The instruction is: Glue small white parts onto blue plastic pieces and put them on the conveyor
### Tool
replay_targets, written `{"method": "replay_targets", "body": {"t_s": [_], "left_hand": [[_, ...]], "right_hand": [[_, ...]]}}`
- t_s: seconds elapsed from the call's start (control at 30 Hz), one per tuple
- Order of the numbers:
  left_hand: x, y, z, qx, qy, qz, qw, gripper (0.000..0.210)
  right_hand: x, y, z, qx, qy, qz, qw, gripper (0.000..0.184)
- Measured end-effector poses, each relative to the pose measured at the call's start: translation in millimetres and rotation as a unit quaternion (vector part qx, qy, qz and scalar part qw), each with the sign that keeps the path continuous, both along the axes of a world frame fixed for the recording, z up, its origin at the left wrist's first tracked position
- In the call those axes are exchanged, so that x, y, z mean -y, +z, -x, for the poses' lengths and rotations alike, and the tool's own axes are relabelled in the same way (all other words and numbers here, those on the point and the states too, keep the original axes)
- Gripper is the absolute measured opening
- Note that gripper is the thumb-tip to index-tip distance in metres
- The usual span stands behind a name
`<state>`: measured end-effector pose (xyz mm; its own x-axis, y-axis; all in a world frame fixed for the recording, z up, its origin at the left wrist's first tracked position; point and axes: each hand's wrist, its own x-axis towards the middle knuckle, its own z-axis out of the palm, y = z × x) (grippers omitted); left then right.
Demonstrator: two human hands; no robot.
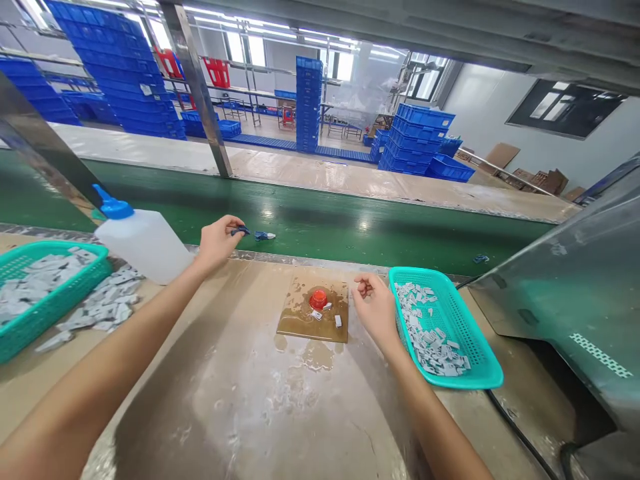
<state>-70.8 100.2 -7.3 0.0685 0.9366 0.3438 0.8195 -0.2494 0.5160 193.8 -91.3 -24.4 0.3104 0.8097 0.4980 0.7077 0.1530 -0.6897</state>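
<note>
My left hand [220,239] reaches over the near edge of the green conveyor belt, pinching a small dark blue plastic part [240,231]. Just to the right of it, a blue part with a whitish end [265,236] lies on the belt. My right hand [375,303] hovers between the brown board and the right basket, fingers curled in; whatever they may hold is hidden. On the wet board [300,323] sits a round red piece [319,299], with small white plastic pieces [338,321] beside it.
Turquoise baskets of white-grey pieces stand at right [487,373] and left [100,257], with a loose pile [113,300] beside the left one. A squeeze bottle [150,243] leans near my left forearm. A metal housing [565,300] borders the right. Another blue part [481,259] lies along the belt.
</note>
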Motion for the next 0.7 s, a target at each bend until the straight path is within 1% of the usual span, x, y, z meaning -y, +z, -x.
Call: {"method": "replay_targets", "body": {"t_s": [0.03, 0.1, 0.17, 0.2, 0.23, 0.27, 0.33, 0.37, 0.43, 0.5, 0.57, 0.63, 0.7], "left_hand": [[-8.3, -2.4, 1.4, -0.021, 0.006, -0.01, 1.0, 0.027], [-20.7, -8.2, -0.6, -0.063, 0.013, -0.022, 0.998, 0.03], [-27.5, -14.7, -6.3, -0.086, -0.014, -0.027, 0.996, 0.037], [-29.3, -18.0, -9.5, -0.092, -0.038, -0.024, 0.995, 0.041], [-30.3, -20.9, -12.5, -0.097, -0.064, -0.014, 0.993, 0.042], [-30.3, -23.2, -15.1, -0.099, -0.087, 0.001, 0.991, 0.042], [-27.5, -25.2, -18.9, -0.083, -0.105, 0.03, 0.99, 0.035], [-24.4, -24.8, -20.6, -0.068, -0.106, 0.039, 0.991, 0.03], [-13.7, -21.5, -25.2, -0.025, -0.107, 0.049, 0.993, 0.021], [2.4, -16.6, -33.5, 0.033, -0.115, 0.054, 0.991, 0.016], [22.3, -11.9, -45.6, 0.107, -0.125, 0.064, 0.984, 0.018], [43.8, -7.6, -58.3, 0.191, -0.133, 0.093, 0.968, 0.019], [65.3, -2.8, -67.6, 0.272, -0.148, 0.146, 0.94, 0.018]], "right_hand": [[4.4, 8.5, -1.1, 0.001, 0.007, -0.002, 1.0, 0.013], [15.9, 24.5, -10.1, 0.036, 0.021, 0.006, 0.999, 0.016], [29.3, 34.3, -30.7, 0.108, 0.021, 0.039, 0.993, 0.021], [35.9, 35.7, -44.6, 0.151, 0.007, 0.074, 0.986, 0.022], [42.0, 34.5, -59.7, 0.198, -0.01, 0.122, 0.973, 0.023], [47.4, 31.1, -74.6, 0.241, -0.031, 0.181, 0.953, 0.025], [55.9, 20.2, -99.7, 0.306, -0.069, 0.294, 0.903, 0.034], [58.8, 14.0, -108.2, 0.318, -0.063, 0.337, 0.884, 0.038], [61.9, 3.1, -116.4, 0.325, -0.056, 0.38, 0.864, 0.038], [62.1, -3.0, -115.9, 0.317, -0.053, 0.389, 0.863, 0.032], [60.8, -3.5, -112.2, 0.314, -0.049, 0.389, 0.865, 0.025], [60.0, -0.2, -109.8, 0.322, -0.039, 0.386, 0.864, 0.023], [61.9, 3.8, -110.9, 0.316, -0.031, 0.389, 0.865, 0.023]]}}
